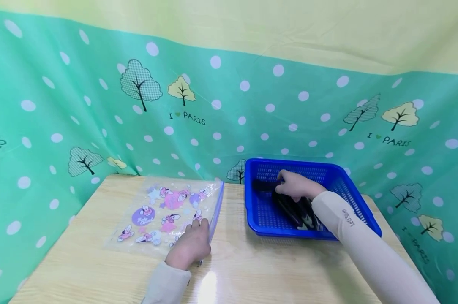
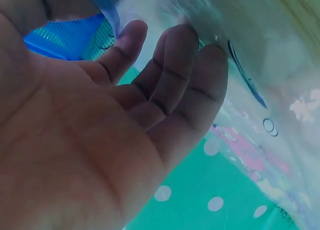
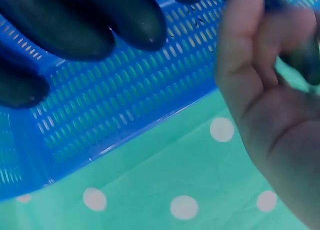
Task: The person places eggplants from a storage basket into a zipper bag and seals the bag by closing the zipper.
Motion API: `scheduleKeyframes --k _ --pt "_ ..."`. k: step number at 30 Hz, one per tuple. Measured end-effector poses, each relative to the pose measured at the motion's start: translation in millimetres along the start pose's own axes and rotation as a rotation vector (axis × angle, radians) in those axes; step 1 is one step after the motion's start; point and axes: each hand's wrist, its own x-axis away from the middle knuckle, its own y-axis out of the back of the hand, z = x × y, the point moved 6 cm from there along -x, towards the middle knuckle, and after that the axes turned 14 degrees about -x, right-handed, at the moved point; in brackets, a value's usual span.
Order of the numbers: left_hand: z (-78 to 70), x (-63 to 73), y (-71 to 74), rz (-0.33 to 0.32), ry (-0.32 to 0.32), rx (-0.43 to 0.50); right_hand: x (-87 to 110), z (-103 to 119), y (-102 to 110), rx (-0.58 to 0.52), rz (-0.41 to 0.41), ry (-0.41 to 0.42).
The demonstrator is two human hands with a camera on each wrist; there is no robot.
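A clear zip bag (image 1: 172, 215) with pink and purple cartoon prints lies flat on the table's left side, its purple zip strip (image 1: 218, 207) facing the basket. My left hand (image 1: 192, 244) pinches the bag's near corner by that strip; in the left wrist view the fingers (image 2: 175, 65) are bent against the plastic. Inside the blue basket (image 1: 253, 226), my right hand (image 1: 295, 185) grips a dark eggplant (image 1: 263, 185), partly hidden by the fingers. Several more eggplants (image 1: 287, 209) lie beneath the hand, also seen as dark rounded ends (image 3: 135, 20) in the right wrist view.
The light wooden table (image 1: 145, 278) bears the bag and the basket, with a strip of bare wood between them. A green and yellow curtain (image 1: 233, 93) with white dots and trees hangs behind and along both sides.
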Motion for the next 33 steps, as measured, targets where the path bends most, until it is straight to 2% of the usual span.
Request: scheduleKeyframes --k 4,8,12,17,23,28,33 --pt "-0.2 2.9 -10.4 -0.009 0.006 -0.015 -6.4 -1.5 3.1 -0.136 -0.106 0.082" --pt "-0.1 3.0 -13.6 -0.033 0.017 -0.034 -15.4 -2.3 -3.2 -0.218 -0.093 0.086" --pt "-2.4 0.9 -12.1 -0.074 0.018 -0.072 -18.1 1.7 -5.7 -0.189 -0.073 0.065" --pt "-6.3 1.1 -10.0 -0.081 0.016 -0.102 -14.4 2.8 -7.3 -0.136 -0.055 0.028" --pt "-4.8 -1.0 -2.6 -0.130 0.019 -0.116 -11.4 6.5 -2.5 -0.127 -0.069 0.089" --pt "1.9 -2.9 0.0 -0.142 0.026 -0.124 5.2 14.9 15.0 -0.176 -0.103 0.138" --pt "11.4 -0.5 9.4 -0.231 0.011 -0.157 38.3 35.2 29.6 -0.239 -0.139 0.211"
